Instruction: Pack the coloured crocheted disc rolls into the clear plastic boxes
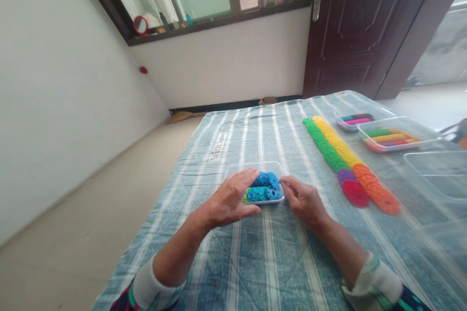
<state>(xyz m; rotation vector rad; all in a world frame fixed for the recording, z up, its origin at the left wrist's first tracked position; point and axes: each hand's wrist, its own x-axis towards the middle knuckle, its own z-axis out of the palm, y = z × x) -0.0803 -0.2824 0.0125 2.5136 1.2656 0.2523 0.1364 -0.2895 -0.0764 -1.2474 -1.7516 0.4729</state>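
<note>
A clear plastic box on the striped cloth holds rows of flat, notched discs: dark blue discs, light blue discs and a few yellow-green ones at the left. My left hand is over the box's left part, thumb and fingers apart, hiding some of the discs. At the box's right end, my right hand is closed, thumb and forefinger pinched at the rim. Its other fingers are curled under.
To the right lie two long overlapping rows: green discs ending in purple and red, and yellow discs ending in orange. Beyond them stand a box of coloured discs, a smaller box and another clear container.
</note>
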